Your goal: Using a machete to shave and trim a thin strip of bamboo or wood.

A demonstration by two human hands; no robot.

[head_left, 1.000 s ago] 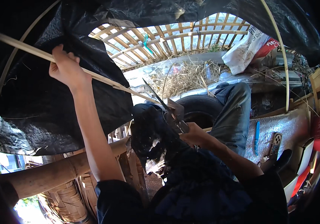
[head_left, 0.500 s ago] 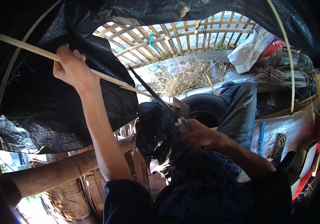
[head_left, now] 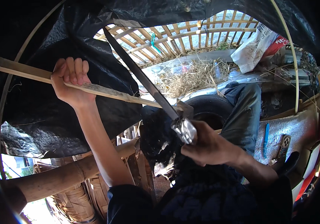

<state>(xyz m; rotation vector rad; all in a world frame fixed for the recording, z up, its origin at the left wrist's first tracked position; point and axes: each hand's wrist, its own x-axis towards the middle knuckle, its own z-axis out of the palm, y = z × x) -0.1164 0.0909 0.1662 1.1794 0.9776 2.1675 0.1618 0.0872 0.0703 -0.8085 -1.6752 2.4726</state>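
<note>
L hand (head_left: 72, 86) gripping bamboo strip (head_left: 105, 91) nr mid; R hand (head_left: 210, 143) gripping knife (head_left: 142, 76), blade crossing nr strip's lower end.

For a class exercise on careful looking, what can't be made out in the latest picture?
All in the head view:
Knife: the part inside the right hand, hidden by it.
Bamboo strip: its right end, hidden at the blade.
Tyre: lower part, behind the right hand.
Straw heap: bits among it, too small.

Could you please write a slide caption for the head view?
Left hand grips a pale wooden strip; right hand holds a long-bladed knife.
</note>
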